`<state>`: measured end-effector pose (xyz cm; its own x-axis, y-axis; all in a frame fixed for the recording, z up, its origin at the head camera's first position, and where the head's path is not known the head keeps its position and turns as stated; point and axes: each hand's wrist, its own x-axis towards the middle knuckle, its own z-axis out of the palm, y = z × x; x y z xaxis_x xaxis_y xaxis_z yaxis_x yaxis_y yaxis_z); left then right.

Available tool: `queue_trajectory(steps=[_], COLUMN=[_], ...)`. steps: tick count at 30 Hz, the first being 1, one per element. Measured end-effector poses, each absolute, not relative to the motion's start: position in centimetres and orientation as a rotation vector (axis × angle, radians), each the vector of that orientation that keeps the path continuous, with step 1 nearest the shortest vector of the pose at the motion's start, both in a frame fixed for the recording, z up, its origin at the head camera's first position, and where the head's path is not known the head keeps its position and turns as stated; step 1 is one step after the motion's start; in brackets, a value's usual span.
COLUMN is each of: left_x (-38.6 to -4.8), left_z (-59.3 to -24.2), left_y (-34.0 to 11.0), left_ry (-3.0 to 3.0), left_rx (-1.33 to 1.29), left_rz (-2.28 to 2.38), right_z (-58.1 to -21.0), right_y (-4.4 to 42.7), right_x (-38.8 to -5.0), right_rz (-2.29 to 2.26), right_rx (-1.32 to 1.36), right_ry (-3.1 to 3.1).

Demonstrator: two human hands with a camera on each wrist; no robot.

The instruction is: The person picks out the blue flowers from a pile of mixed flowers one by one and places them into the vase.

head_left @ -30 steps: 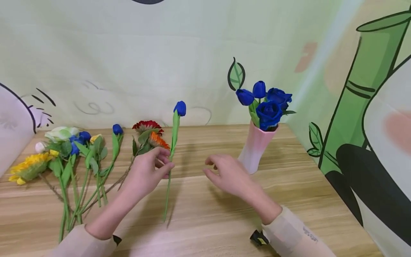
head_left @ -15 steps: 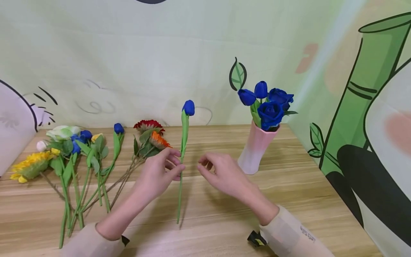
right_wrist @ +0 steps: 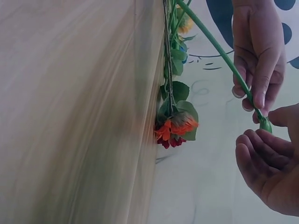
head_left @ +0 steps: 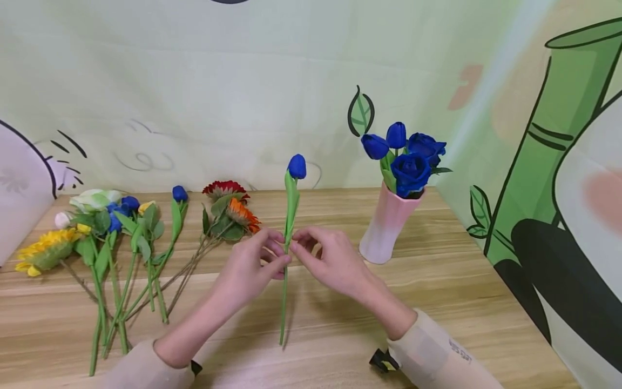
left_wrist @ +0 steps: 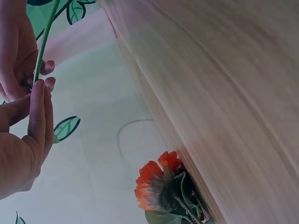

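In the head view my left hand (head_left: 255, 265) pinches the thin green stem of a blue tulip (head_left: 296, 167), which stands nearly upright over the table's middle. My right hand (head_left: 335, 262) has its thumb and fingertips at the same stem, just below the leaf. The right wrist view shows that stem (right_wrist: 224, 56) slanting between both hands, with the right fingers (right_wrist: 264, 144) and thumb around the leaf base. To the right stands a pink and white vase (head_left: 389, 227) holding blue tulips and blue roses (head_left: 410, 173).
Left on the wooden table (head_left: 340, 346) lie several flowers: a yellow sunflower (head_left: 46, 248), a white-green bloom (head_left: 94, 199) and another blue tulip (head_left: 179, 193). Red (head_left: 225, 188) and orange flowers (head_left: 243, 215) lie behind my left hand. A printed cloth (head_left: 218, 108) hangs at the back.
My left hand has carried the tulip rightward. My right hand has moved left until its fingertips meet the stem. The vase and the flowers on the table have stayed put.
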<state>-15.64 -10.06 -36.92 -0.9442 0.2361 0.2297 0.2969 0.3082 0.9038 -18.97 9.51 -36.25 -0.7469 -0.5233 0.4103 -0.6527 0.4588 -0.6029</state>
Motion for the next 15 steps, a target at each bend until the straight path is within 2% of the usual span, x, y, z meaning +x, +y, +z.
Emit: queue_trajectory(steps=[15], left_x=[-15.49], left_z=[-36.83], left_y=[-9.46], left_ry=[-2.408], left_rx=[-0.637], left_rz=[-1.754], right_z=[-35.63], right_y=[8.94], right_x=[-18.39], right_rz=[1.467], right_rx=[0.894], right_ry=[-2.533])
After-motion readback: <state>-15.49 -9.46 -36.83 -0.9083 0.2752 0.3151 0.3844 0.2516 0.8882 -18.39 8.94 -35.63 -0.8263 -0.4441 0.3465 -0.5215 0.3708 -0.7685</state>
